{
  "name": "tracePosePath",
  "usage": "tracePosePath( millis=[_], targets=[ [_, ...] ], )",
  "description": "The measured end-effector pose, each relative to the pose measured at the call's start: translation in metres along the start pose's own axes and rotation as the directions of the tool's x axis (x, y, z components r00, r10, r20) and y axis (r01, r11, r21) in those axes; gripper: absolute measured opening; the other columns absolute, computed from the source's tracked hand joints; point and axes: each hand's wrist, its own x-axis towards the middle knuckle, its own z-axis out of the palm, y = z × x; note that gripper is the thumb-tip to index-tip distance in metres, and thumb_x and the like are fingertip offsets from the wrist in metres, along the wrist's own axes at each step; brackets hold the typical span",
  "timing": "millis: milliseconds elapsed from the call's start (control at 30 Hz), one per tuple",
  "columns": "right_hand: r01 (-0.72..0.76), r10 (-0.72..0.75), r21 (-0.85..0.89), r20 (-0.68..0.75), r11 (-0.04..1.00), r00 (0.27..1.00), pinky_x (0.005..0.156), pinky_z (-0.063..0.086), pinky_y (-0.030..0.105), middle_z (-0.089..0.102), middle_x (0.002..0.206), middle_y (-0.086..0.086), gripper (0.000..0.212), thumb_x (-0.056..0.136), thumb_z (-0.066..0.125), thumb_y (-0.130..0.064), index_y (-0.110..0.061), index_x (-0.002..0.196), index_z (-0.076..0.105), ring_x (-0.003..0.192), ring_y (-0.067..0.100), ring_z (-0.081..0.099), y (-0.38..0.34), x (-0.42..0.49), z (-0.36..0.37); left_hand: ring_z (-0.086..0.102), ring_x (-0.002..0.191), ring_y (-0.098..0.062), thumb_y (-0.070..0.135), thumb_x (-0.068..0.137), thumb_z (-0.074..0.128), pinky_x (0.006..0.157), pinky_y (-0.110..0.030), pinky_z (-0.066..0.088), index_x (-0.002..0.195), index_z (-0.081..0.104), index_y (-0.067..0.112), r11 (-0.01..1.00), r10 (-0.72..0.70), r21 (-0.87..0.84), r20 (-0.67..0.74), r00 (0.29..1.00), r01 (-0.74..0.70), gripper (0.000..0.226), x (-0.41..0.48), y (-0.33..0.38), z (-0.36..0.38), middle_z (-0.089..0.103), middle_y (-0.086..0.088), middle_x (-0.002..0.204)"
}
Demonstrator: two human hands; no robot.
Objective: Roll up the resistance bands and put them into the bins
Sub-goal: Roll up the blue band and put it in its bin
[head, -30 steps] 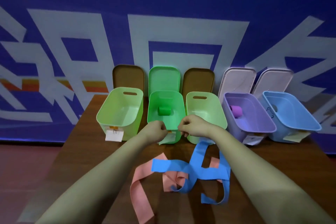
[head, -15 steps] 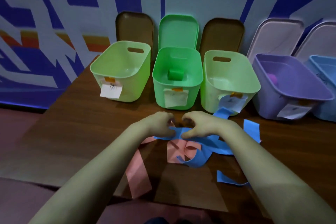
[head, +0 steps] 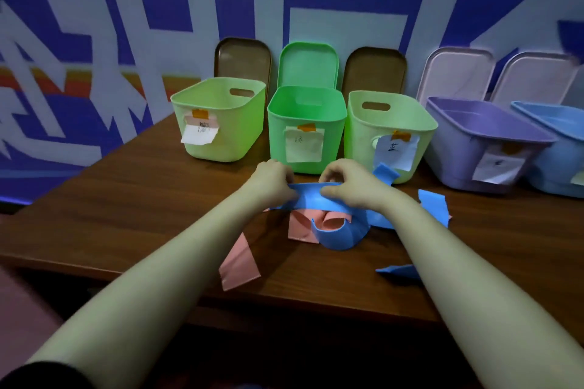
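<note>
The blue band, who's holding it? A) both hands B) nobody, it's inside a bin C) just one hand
A: the left hand and the right hand each pinch the blue band, which stretches between them.

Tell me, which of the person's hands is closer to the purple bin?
Right. The right hand pinches the blue band left of the purple bin and nearer the viewer; the left hand grips the same band farther left.
</note>
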Motion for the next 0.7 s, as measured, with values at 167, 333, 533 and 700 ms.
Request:
tracePosePath(
  millis=[167,333,533,700],
  targets=[
    [0.025,-0.007,0.063,-0.267,0.998,0.964,0.064,0.037,0.021,0.055,0.080,-0.005,0.006,0.087,0.062,-0.008,-0.007,0.092,0.065,0.072,0.009,0.050,-0.019,-0.021,-0.009,0.040,0.110,-0.033,0.039,0.082,0.064,0.090,-0.034,0.035,0.106,0.068,0.022,0.994,-0.101,-0.053,-0.252,0.962,0.091,0.029,-0.020,0.010,-0.017,0.052,-0.009,0.110],
    [0.114,-0.011,0.166,-0.521,0.980,0.854,0.068,0.035,0.019,0.057,0.088,-0.002,0.007,0.089,0.057,-0.004,-0.010,0.092,0.061,0.084,0.012,0.051,-0.039,-0.031,-0.032,0.041,0.102,-0.024,0.038,0.081,0.066,0.085,-0.033,0.033,0.083,0.063,0.022,0.933,-0.091,-0.356,-0.384,0.919,-0.057,0.017,-0.035,0.022,-0.045,0.046,0.001,0.094],
    [0.315,-0.092,0.208,-0.686,0.926,0.721,0.077,0.045,0.025,0.058,0.089,-0.007,0.009,0.093,0.054,-0.008,-0.016,0.095,0.056,0.088,0.012,0.056,-0.078,-0.042,-0.061,0.052,0.084,-0.009,0.021,0.083,0.070,0.067,-0.009,0.038,0.084,0.058,0.014,0.557,-0.159,-0.745,-0.529,0.834,-0.366,0.015,-0.055,0.052,-0.074,0.054,0.006,0.085],
    [0.459,-0.170,0.236,-0.710,0.856,0.683,0.079,0.050,0.027,0.062,0.091,-0.005,0.015,0.094,0.056,-0.013,-0.028,0.089,0.053,0.089,0.010,0.060,-0.117,-0.056,-0.075,0.057,0.087,-0.009,0.020,0.085,0.069,0.076,-0.018,0.047,0.089,0.056,0.019,0.260,-0.188,-0.793,-0.601,0.777,-0.550,0.013,-0.070,0.062,-0.108,0.061,0.005,0.090]
  ],
)
